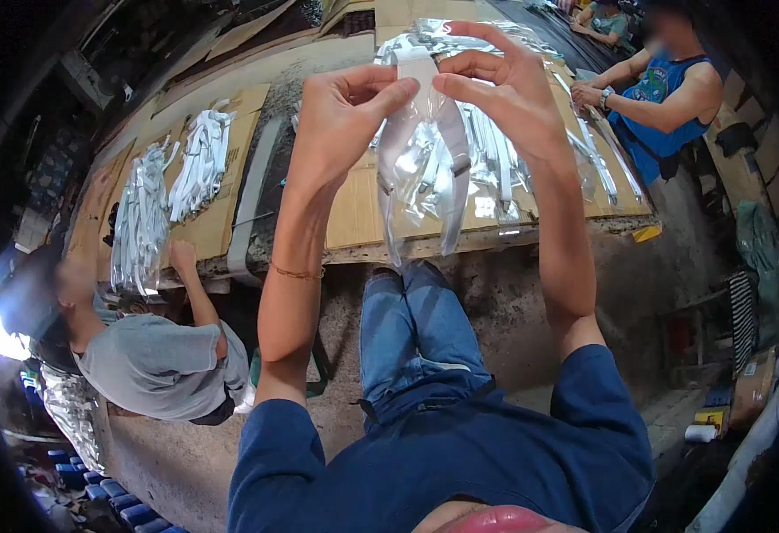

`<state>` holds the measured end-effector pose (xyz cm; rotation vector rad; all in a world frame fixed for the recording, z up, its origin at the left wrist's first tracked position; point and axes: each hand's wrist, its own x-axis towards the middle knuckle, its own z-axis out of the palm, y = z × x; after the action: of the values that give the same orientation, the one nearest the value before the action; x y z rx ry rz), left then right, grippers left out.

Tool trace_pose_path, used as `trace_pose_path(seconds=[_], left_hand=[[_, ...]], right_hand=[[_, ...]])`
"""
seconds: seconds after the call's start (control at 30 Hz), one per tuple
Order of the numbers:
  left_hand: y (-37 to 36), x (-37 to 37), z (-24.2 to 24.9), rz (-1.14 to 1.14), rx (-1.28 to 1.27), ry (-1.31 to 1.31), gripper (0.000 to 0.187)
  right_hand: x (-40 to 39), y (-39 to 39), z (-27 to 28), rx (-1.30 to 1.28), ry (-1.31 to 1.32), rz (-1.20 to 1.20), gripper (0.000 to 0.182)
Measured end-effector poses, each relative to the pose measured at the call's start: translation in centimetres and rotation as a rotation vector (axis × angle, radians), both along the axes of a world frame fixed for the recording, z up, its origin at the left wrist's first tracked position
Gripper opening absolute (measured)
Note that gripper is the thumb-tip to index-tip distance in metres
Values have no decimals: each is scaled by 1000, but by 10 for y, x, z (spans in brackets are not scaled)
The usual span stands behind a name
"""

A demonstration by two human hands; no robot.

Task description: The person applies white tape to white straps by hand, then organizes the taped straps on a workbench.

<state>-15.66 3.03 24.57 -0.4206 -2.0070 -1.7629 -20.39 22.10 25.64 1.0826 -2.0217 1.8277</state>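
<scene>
The left hand [341, 124] and the right hand [520, 111] pinch the top of a flat white strap with glossy clear plastic [420, 69], whose two tails hang near the brown cardboard-covered table [347, 222]. It seems light, soft, slippery; its wide top gives surest hold.

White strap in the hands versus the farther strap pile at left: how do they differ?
The held strap is raised in the air, while the strap pile rests on cardboard. The held strap hangs with two tails spread apart; the strap pile lies bunched together. Both show white.
</scene>
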Motion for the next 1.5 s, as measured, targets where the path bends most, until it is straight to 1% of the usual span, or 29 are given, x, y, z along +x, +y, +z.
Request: trace_pose_path(seconds=[0.03,0.07,0.13,0.27,0.37,0.43,0.47,0.53,0.57,0.63,0.67,0.73,0.77,0.83,0.87,0.9,0.97,1.1,1.2,1.27,1.3,1.37,1.4,1.47,1.5], left_hand=[[-1,-1,-2,32,-60,32,27],[-2,-1,-2,31,-61,33,27],[-4,1,-1,41,-159,-40,21],[-3,5,1,60,-189,-27,17],[6,6,-4,89,-136,2,17],[14,7,-8,214,-2,53,24],[14,4,-10,214,-2,53,24],[15,-2,-12,225,58,139,37],[14,-2,-12,225,58,138,37],[11,1,-11,199,-28,110,26],[8,0,-11,201,-28,110,26],[0,-1,-16,43,191,31,27],[-3,-1,-17,42,189,32,27],[-10,3,-21,-100,196,-33,34],[-12,4,-23,-78,146,-35,30],[-12,8,-22,-75,145,-35,30],[-12,17,-17,23,-119,-67,24],[-16,17,-16,10,-93,-113,21],[-15,17,-16,20,-64,-45,22],[-12,16,-16,112,-61,60,22],[-9,17,-14,111,-61,59,22],[-3,20,-7,185,-54,-14,22],[0,21,-4,185,-55,-14,22],[3,22,0,308,-155,40,24],[2,21,0,308,-154,39,24]], right_hand=[[0,-1,-1,-1,2,-1,55],[0,-3,-2,-25,-45,-5,55],[0,-6,-2,-49,-91,-7,54],[-3,-11,-6,-77,-108,-22,55],[-4,-13,-11,-125,-99,-11,58],[-4,-14,-15,-155,-96,9,59],[-4,-15,-17,-174,-82,-1,61],[-4,-15,-20,-192,-69,-13,62],[-4,-16,-21,-218,-73,2,64],[-3,-17,-21,-245,-77,20,66],[-1,-18,-21,-247,-79,19,67],[3,-17,-21,-249,-82,17,68],[4,-17,-20,-295,-100,19,67],[4,-18,-20,-345,-125,26,66],[2,-19,-20,-354,-109,22,66],[1,-19,-20,-363,-93,18,66],[2,-22,-21,-360,-90,18,65],[3,-26,-22,-361,-81,33,65],[0,-27,-22,-366,-78,49,65],[-4,-27,-24,-370,-74,57,65],[-4,-28,-24,-373,-69,63,65],[0,-28,-21,-354,-61,33,65],[3,-29,-19,-336,-54,6,65],[4,-31,-20,-336,-58,2,66],[5,-31,-21,-334,-62,-3,66]])
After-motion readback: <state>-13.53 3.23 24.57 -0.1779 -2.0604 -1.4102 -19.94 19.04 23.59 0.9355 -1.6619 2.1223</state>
